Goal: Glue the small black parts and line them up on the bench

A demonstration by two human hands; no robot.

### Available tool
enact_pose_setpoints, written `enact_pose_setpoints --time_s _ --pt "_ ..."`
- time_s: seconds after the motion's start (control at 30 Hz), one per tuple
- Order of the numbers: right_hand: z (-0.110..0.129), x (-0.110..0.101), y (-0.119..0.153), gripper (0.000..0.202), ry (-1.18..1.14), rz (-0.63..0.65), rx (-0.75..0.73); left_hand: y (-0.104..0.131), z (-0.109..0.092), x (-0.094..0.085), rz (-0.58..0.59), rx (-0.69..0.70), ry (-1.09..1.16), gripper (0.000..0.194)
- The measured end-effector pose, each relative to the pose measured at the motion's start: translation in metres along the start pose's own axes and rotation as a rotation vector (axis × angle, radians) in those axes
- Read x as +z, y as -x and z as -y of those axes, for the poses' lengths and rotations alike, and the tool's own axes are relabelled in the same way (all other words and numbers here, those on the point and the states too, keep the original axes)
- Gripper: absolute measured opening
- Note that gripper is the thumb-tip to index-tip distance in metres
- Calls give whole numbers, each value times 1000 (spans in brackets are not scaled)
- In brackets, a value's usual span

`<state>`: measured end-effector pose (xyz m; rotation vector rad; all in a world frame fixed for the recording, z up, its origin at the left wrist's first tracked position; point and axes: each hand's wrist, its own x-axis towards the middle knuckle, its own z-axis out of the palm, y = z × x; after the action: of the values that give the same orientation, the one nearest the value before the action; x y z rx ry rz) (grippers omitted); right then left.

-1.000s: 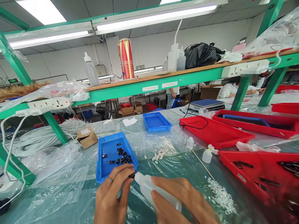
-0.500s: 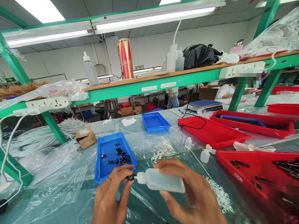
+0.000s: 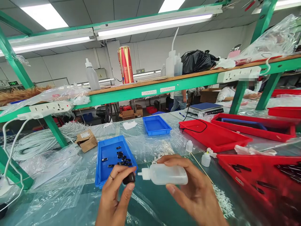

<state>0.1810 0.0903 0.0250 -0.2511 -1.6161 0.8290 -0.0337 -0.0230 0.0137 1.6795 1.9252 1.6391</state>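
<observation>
Pinched between the thumb and fingers of my left hand [image 3: 116, 194] is a small black plastic part [image 3: 129, 178]. My right hand [image 3: 197, 188] grips a translucent squeeze bottle [image 3: 168, 174] lying sideways, its thin white nozzle pointing left. A small gap separates the nozzle tip from the black part. Just behind my left hand, a blue tray [image 3: 100, 163] holds several similar small black parts [image 3: 120, 155]. Small white pieces [image 3: 166, 149] lie on the table behind the bottle, partly hidden by my right hand.
On the right stand red trays [image 3: 249, 194], one with long black parts. Two small bottles [image 3: 206, 159] and a thin stick [image 3: 202, 168] lie nearer. A second blue tray [image 3: 157, 125] sits farther back. A green shelf [image 3: 141, 91] crosses above the table.
The bottle's nozzle has come away from the black part, with the bottle shifting slightly right and up. My left hand has turned the part so more of it shows.
</observation>
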Motion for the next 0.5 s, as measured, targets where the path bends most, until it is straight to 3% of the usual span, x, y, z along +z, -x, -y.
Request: enact_pose_setpoints --time_s 0.07,0.3,0.5 --pt "2 1 3 34 67 -1 -71 -1 -2 0 -57 98 -12 16" --pt "8 6 6 34 214 17 -213 -11 3 5 -189 444 98 17" --pt "7 8 9 36 254 35 -266 -9 -3 11 -249 374 195 6"
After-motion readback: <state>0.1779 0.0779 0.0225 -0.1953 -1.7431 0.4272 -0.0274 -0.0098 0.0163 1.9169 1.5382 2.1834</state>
